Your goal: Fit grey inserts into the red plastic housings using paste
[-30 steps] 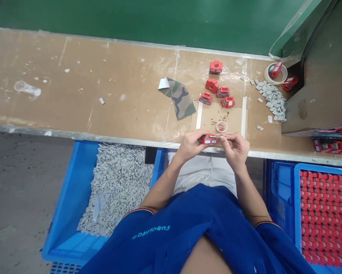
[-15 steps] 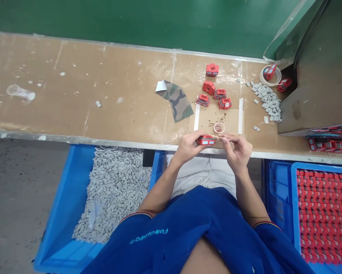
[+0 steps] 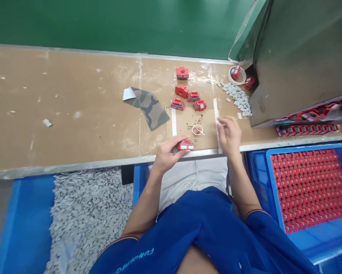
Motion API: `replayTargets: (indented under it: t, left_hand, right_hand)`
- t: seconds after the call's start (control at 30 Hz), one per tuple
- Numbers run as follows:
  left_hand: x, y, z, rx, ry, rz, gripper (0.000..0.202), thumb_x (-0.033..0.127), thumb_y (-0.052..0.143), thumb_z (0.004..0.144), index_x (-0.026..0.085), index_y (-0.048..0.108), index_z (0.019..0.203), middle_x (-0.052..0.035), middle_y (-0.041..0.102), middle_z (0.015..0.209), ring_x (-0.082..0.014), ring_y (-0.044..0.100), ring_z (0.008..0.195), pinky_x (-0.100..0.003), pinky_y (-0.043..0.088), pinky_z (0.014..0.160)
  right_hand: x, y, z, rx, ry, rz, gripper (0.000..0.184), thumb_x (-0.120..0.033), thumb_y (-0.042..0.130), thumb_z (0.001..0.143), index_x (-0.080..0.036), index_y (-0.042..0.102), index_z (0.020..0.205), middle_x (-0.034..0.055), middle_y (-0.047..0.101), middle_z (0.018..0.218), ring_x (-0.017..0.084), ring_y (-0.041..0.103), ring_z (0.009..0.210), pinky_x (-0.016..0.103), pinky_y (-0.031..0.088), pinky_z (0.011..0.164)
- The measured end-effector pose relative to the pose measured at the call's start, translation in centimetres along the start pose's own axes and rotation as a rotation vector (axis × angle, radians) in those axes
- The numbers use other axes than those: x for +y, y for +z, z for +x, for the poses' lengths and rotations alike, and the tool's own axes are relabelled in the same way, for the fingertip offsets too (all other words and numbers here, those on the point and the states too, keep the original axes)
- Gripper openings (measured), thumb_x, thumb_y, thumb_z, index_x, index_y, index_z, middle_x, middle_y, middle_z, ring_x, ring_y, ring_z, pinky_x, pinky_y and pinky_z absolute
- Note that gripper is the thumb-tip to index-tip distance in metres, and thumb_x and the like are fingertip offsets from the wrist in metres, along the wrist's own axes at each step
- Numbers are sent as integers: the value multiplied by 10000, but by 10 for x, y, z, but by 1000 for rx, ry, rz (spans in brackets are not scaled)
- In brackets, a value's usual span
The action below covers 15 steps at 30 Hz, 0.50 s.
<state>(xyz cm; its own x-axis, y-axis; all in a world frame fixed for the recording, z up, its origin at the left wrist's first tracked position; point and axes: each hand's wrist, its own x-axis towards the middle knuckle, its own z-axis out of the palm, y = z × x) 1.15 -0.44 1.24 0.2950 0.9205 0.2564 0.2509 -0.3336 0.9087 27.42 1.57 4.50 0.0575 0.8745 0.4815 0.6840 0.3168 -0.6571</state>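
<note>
My left hand (image 3: 168,152) grips a small red toy vehicle body (image 3: 186,145) with pale window panels, at the table's front edge. To its right, my right hand (image 3: 230,136) hovers over the white tape strip; its fingers are loosely bent, thumb and index apart, and nothing shows in them. Between the hands stands a small round cup (image 3: 197,129) of reddish-brown content, a thin stick (image 3: 199,131) resting in it. Dark small bits (image 3: 201,118) lie behind the cup. Farther back sit several more red toy bodies (image 3: 182,73).
A camouflage-pattern piece (image 3: 152,110) lies left on the brown table. Grey small pieces (image 3: 239,97) and a tape roll (image 3: 236,75) are at the right, by a large box (image 3: 296,64). Below stand a bin of grey pieces (image 3: 91,205) and a blue crate (image 3: 310,238) of red parts.
My right hand has let go of the thin stick, which now rests in the cup, and has moved right, away from the toy body. The view has turned right.
</note>
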Motion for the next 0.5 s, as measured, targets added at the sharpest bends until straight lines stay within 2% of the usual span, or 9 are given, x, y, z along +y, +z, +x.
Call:
replayTargets:
  t: [0.07,0.13,0.2,0.27,0.37,0.5]
  left_hand:
    - [-1,0,0,3,-24,-13,443,492,779,916,192,763,1242,-99,828,1087,-220,779,937,-326,609,879]
    - [-1,0,1,1,-44,-18,443,491,784,907,191,768,1233,-105,830,1100,-231,785,954,-334,615,896]
    - [-2,1,0,7,-61,-22,440,490,792,897,192,773,1221,-106,831,1106,-235,787,958,-340,618,901]
    - [-3,1,0,18,-80,-38,443,490,799,887,194,777,1216,-103,832,1102,-235,787,949,-341,621,889]
    - [-5,0,-2,31,-106,-114,464,492,804,881,192,777,1234,-108,829,1092,-239,787,948,-343,621,882]
    - [-6,-1,-2,49,-97,-224,472,479,825,872,191,786,1244,-112,822,1085,-232,777,955,-334,609,883]
  right_hand:
    - [20,-20,17,49,62,-135,288,-409,502,1070,-240,736,1071,102,745,1060,249,706,1005,380,599,835]
    - [42,-34,39,-14,83,-232,252,-364,529,1043,-227,740,1042,96,755,1030,244,702,917,383,591,826]
    - [61,-39,62,-102,86,-306,192,-303,579,1003,-216,746,1039,95,760,1051,235,688,846,397,581,849]
    - [77,-35,82,-172,81,-362,170,-248,616,965,-210,746,1066,103,755,1095,238,680,843,416,572,890]
    - [92,-19,104,-282,54,-432,188,-179,626,922,-203,743,1066,126,739,1107,290,678,970,464,554,964]
    - [97,-2,113,-332,42,-534,225,-117,537,913,-170,735,1004,175,708,1096,353,651,1090,562,514,1044]
